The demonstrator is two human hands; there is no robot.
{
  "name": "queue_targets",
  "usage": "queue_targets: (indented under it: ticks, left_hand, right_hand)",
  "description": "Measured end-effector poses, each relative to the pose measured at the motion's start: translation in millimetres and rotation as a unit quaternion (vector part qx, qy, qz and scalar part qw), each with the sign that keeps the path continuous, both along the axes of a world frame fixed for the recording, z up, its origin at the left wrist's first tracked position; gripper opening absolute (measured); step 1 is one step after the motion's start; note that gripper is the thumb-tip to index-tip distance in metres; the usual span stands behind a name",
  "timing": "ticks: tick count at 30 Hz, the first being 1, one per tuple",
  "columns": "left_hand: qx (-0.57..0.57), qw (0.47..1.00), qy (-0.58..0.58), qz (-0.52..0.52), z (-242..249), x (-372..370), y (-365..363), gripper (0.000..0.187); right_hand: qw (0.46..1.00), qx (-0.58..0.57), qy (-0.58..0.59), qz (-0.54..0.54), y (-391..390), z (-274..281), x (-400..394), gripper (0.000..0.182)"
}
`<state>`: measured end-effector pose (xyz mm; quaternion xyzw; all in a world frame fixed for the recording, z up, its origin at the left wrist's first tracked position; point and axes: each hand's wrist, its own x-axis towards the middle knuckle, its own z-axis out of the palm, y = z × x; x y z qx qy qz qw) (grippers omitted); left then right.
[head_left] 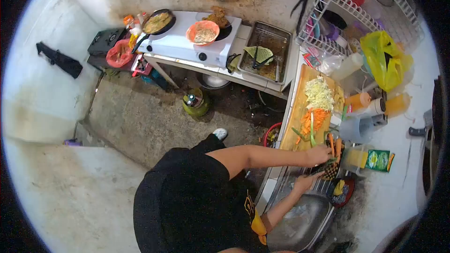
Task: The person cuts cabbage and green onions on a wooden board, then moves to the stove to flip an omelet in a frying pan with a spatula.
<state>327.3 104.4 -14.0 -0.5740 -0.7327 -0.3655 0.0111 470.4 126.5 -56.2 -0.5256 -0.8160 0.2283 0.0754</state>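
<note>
My left hand (320, 154) is closed around a green onion (312, 131) at the near end of the wooden cutting board (291, 133). Its pale stalk points away over the board. My right hand (305, 182) is closed a little nearer the sink, at the edge of a dark perforated basket (331, 172). What it grips is too small and blurred to name. Orange carrots (338, 147) lie in the basket beside my left hand. On the board are a heap of shredded carrot (316, 119) and a heap of shredded cabbage (319, 93).
A steel sink (300, 220) lies below my right arm. Beyond the board stand sauce bottles (397, 105), a clear jug (357, 129) and a green packet (378, 160). A stove (180, 49) carries a frying pan (159, 22); a gas cylinder (196, 103) stands on the floor.
</note>
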Motion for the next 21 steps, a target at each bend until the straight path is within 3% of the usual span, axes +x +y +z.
queue_targets:
  ticks: [1,2,3,5,6,7,9,10,11,13,14,16,19,20,21]
  left_hand:
    - [0.001,1.0,-0.027,-0.006,6.6,-0.1,-10.7,0.05]
    - [0.042,0.999,-0.022,-0.003,8.7,0.8,-15.9,0.046]
    - [0.078,0.997,-0.017,-0.008,18.6,-1.0,-26.5,0.044]
    - [0.113,0.991,-0.066,-0.032,34.2,-6.4,-48.2,0.037]
    - [0.026,0.995,-0.08,-0.044,54.6,-16.8,-69.1,0.03]
    - [0.09,0.991,-0.075,-0.067,37.9,-23.4,-78.9,0.024]
    - [-0.037,0.996,-0.085,-0.009,51.7,-30.4,-116.1,0.021]
    - [-0.019,0.991,-0.135,0.007,48.6,-31.3,-132.7,0.02]
    - [-0.058,0.995,-0.076,0.035,42.2,-34.9,-145.8,0.019]
    - [-0.073,0.989,-0.118,0.047,35.2,-38.7,-166.0,0.022]
    - [-0.058,0.991,-0.099,0.068,22.5,-38.7,-169.5,0.016]
    - [-0.05,0.992,-0.085,0.08,16.5,-39.5,-176.7,0.011]
    - [-0.073,0.986,-0.119,0.094,13.3,-44.2,-182.4,0.018]
    - [-0.077,0.986,-0.113,0.1,9.8,-45.8,-182.4,0.018]
    - [-0.081,0.985,-0.109,0.106,8.1,-46.5,-182.9,0.018]
  right_hand:
    - [0.998,-0.024,0.065,-0.005,16.4,-32.0,10.9,0.091]
    - [0.994,-0.023,0.106,-0.011,19.1,-37.3,16.1,0.076]
    - [0.993,-0.017,0.107,-0.039,12.4,-24.9,20.7,0.076]
    - [0.981,0.031,0.192,0.02,-16.0,24.5,20.6,0.066]
    - [0.973,0.0,0.23,-0.014,-26.6,33.8,21.5,0.06]
    - [0.962,-0.024,0.268,-0.05,-31.1,41.2,26.8,0.054]
    - [0.932,-0.045,0.343,-0.109,-16.3,-17.4,54.7,0.049]
    - [0.923,-0.105,0.347,-0.132,-30.1,1.6,55.8,0.049]
    - [0.908,-0.167,0.355,-0.15,-54.1,34.1,42.7,0.05]
    - [0.964,-0.029,0.264,-0.021,-89.1,91.4,16.5,0.052]
    - [0.964,-0.028,0.26,-0.041,-93.0,89.8,15.1,0.052]
    - [0.979,0.018,0.178,0.094,-103.5,85.7,14.9,0.053]
    - [0.971,-0.013,0.199,0.129,-120.8,83.9,14.4,0.05]
    - [0.987,-0.051,0.095,0.12,-120.4,76.2,20.9,0.048]
    - [0.987,-0.052,0.094,0.118,-122.3,76.8,21.0,0.048]
